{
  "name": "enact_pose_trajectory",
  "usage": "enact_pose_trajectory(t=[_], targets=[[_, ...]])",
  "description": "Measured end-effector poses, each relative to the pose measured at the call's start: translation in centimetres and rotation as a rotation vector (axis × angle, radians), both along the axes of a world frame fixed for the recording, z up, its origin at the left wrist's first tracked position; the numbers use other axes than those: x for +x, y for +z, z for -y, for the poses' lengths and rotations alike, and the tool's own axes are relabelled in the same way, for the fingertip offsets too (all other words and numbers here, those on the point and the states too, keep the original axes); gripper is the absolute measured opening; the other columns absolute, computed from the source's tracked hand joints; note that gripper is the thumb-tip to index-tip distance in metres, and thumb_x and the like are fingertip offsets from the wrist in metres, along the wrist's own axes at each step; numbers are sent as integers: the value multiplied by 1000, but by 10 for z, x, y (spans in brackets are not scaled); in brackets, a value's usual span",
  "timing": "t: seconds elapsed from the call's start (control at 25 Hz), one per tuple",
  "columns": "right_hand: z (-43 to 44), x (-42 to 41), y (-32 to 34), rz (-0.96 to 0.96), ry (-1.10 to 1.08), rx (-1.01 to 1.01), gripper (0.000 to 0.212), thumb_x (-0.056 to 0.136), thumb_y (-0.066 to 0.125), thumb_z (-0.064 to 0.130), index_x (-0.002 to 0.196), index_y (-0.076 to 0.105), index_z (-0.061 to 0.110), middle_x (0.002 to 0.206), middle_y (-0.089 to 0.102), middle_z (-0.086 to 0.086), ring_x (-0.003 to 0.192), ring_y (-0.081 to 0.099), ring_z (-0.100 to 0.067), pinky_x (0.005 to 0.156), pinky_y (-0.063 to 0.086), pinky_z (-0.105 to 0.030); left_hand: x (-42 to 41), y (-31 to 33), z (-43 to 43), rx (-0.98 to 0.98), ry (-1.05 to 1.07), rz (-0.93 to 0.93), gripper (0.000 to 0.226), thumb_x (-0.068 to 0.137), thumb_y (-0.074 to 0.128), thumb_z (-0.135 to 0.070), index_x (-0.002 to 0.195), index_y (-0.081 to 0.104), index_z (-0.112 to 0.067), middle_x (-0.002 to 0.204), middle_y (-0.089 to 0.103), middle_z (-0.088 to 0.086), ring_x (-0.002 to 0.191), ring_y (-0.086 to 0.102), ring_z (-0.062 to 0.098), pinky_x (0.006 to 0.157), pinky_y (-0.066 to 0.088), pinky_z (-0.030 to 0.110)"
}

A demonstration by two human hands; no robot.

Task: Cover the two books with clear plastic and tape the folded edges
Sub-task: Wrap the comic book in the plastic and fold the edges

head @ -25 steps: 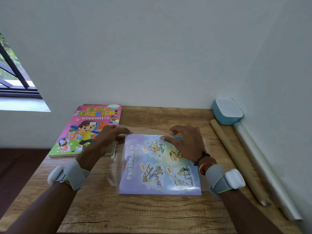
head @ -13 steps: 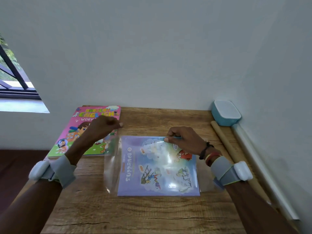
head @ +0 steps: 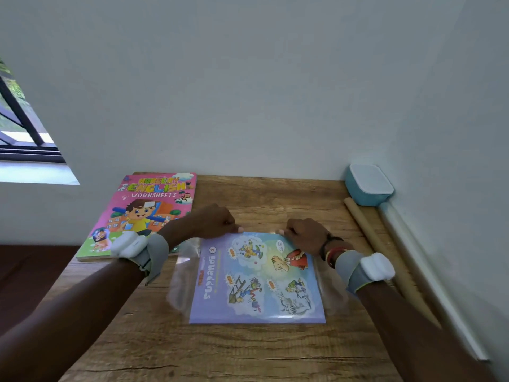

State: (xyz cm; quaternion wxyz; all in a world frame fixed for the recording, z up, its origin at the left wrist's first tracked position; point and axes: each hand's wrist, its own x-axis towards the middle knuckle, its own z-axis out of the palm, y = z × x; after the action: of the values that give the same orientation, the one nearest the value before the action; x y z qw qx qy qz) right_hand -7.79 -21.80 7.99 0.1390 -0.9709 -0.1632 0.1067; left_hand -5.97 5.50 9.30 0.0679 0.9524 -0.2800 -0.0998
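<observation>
Fingers of the left hand (head: pixel 217 220) and right hand (head: pixel 305 234) pinch the clear plastic (head: pixel 181 279) at the upper edge of the purple book (head: pixel 256 282); uneven tugs could skew it.

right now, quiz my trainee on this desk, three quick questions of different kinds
1. True or false: the left hand and right hand both pinch at the far edge of the purple book.
2. What stands in the far right corner of the table? A) blue box B) cup C) scissors
3. Fill in: the plastic sticks out on both sides of the ___ book, not the pink book.
Key: 1 true; 2 A; 3 purple.
</observation>
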Motion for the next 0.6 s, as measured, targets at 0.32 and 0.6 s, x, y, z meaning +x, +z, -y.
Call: enact_pose_trajectory(t=[0.32,0.6], targets=[[29,2,-12,142,-95,-86,16,97,45,33,86,48,21,92,66,-6,83,57,-25,69,34,-30,-20,-7,-33,129,117,176,43,92,51,-59,78,62,-20,80,67,0,77,64,17,61,39,25],[-48,-28,-9,413,13,-34,39,92,22,33,95,57,15,95,60,-6,92,54,-28,86,36,-43,-17,-21,13,-264,111,322,31,85,71,-35,110,65,-17,101,70,1,98,61,21,77,45,34]])
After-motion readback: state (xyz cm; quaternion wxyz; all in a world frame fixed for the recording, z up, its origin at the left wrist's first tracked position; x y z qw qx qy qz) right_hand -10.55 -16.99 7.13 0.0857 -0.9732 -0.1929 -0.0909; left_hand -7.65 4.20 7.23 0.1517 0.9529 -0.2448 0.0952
